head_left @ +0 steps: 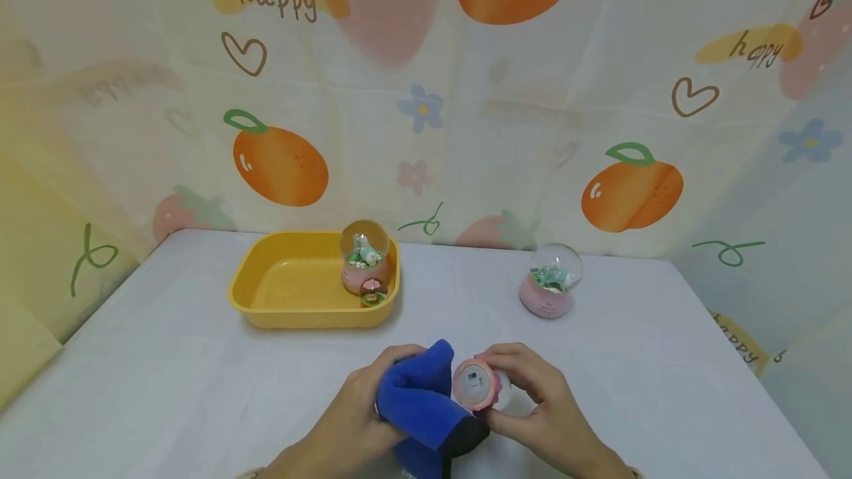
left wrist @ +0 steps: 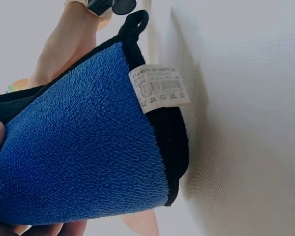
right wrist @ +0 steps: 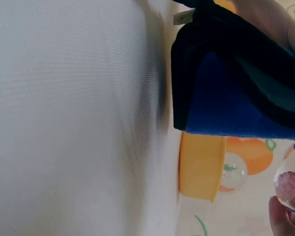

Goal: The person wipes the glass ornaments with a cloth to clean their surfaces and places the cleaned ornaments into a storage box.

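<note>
A folded blue cloth with a black edge is gripped by my left hand. In the left wrist view a white label hangs from the cloth's black border. Just right of it, my right hand holds a small snow globe between thumb and fingers, tipped so that its pink-rimmed base faces the head camera. The right wrist view catches part of this globe, with something pink inside, at its right edge. The cloth is close beside the globe's base; whether they touch I cannot tell.
Behind my left hand stands a yellow tray. At its right end sit a larger pink-based snow globe and a tiny one. Another pink-based snow globe stands at the right on the white table. A fruit-printed curtain hangs behind.
</note>
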Motion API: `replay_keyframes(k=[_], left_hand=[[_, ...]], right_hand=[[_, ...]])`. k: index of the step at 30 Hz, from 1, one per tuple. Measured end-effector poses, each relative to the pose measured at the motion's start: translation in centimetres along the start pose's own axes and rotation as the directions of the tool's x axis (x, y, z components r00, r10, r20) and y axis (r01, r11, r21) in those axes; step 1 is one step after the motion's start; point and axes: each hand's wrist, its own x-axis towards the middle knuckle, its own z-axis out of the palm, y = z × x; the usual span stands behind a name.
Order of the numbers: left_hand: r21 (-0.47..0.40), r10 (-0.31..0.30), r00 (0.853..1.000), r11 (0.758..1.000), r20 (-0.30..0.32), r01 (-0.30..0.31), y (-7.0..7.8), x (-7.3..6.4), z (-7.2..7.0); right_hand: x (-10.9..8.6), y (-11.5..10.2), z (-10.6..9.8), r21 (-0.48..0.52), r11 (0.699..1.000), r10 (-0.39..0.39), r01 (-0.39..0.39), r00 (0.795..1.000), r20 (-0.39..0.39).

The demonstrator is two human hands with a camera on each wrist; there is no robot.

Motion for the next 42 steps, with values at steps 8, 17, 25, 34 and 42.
replay_keyframes(k=[8,17,25,34,42], left_hand=[[-0.002,-0.023,0.999,1.0,-0.032,0.023,0.02,-0.01,0.07],[0.012,-0.028,0.999,1.0,-0.016,0.028,-0.12,0.02,0.25],[0.007,0.028,0.998,1.0,0.051,-0.029,-0.11,0.0,0.37],[-0.093,0.11,0.99,0.99,0.084,-0.102,0.15,-0.07,0.17],[-0.171,0.144,0.988,0.976,0.062,-0.131,0.3,-0.11,-0.22]], right_hand=[[-0.19,0.02,0.26,-0.025,1.0,0.015,-0.014,0.999,0.033],[-0.34,-0.06,0.49,-0.039,0.999,-0.019,0.02,0.999,0.028],[-0.27,-0.16,0.36,-0.078,0.991,-0.104,0.113,0.988,0.117],[-0.04,0.02,0.47,-0.027,0.943,-0.321,0.331,0.93,0.177],[0.22,0.06,0.56,-0.004,0.925,-0.377,0.381,0.916,0.135]])
